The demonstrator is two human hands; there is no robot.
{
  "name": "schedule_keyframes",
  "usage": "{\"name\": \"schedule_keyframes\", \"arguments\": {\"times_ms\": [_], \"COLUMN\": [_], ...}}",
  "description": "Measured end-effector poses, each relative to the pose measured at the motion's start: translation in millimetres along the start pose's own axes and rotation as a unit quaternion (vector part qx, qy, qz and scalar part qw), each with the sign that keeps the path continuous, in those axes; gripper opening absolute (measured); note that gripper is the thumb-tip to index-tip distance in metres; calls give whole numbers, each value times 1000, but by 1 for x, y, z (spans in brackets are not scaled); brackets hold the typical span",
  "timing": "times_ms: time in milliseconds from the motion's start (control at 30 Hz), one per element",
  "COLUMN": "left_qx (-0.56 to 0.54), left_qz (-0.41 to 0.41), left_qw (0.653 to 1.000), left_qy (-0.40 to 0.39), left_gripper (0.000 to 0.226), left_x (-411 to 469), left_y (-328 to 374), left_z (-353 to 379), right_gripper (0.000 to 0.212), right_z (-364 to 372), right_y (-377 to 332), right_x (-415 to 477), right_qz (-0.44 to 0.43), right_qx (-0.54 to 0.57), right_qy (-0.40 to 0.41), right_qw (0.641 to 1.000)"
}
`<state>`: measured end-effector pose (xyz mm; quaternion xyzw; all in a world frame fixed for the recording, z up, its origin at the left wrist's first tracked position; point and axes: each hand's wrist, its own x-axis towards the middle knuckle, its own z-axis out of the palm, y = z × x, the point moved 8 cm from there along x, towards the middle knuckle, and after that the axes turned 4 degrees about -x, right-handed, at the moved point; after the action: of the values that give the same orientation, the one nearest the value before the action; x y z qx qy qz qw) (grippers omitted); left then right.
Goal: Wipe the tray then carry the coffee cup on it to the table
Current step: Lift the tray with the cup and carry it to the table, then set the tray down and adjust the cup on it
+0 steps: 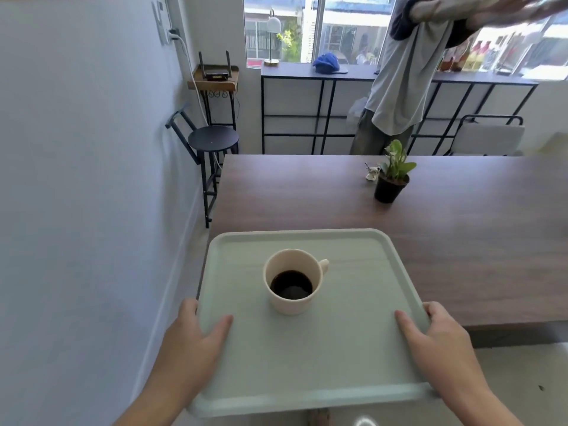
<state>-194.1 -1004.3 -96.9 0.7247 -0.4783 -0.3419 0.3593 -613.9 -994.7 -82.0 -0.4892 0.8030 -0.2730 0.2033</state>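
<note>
Broadly spread across the right and middle, a brown wooden table [445, 247], its near left corner overlapped by a pale green tray [353, 358]. Beyond the table, a second person's torso [405, 81] in a light grey shirt, standing before a black-framed shelf [307, 112] under the windows. Off to the left by the wall, a round black stool [213, 139], and above it a router [216, 75] on a small wooden stand. Held level at both short sides, that tray: left hand [196, 342] closed on the left rim, thumb lying on the tray floor, fingers wrapped under the edge out of sight; right hand [442, 342] closed likewise on the right rim, thumb on top. Upright near the tray's middle, slightly toward the far side, a cream coffee cup [293, 281], handle turned to the far right, dark coffee low inside. Farther back on the table, a small plant [392, 179] in a black pot. Just beside its left, a tiny pale figurine [372, 173], details too small to tell. On the shelf top, a blue cap [327, 63].
</note>
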Motion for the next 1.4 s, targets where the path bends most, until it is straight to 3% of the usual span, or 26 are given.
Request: {"name": "schedule_keyframes", "arguments": {"times_ms": [567,800,1267,1400], "left_qx": [122,226,316,326], "left_qz": [26,35,87,121], "left_qw": [992,972,943,936], "left_qy": [34,45,59,54], "left_gripper": [24,27,28,48], "left_x": [158,188,201,208], "left_y": [47,49,48,55], "left_z": [112,123,137,137], "right_gripper": [25,36,54,47], "right_z": [50,77,94,85], "right_y": [-7,-12,-10,-44], "right_x": [206,226,233,219], "right_qz": [-27,-26,-54,-176], "right_qx": [-23,-22,-84,-117], "right_qy": [-4,2,39,93], "right_qw": [999,999,994,973]}}
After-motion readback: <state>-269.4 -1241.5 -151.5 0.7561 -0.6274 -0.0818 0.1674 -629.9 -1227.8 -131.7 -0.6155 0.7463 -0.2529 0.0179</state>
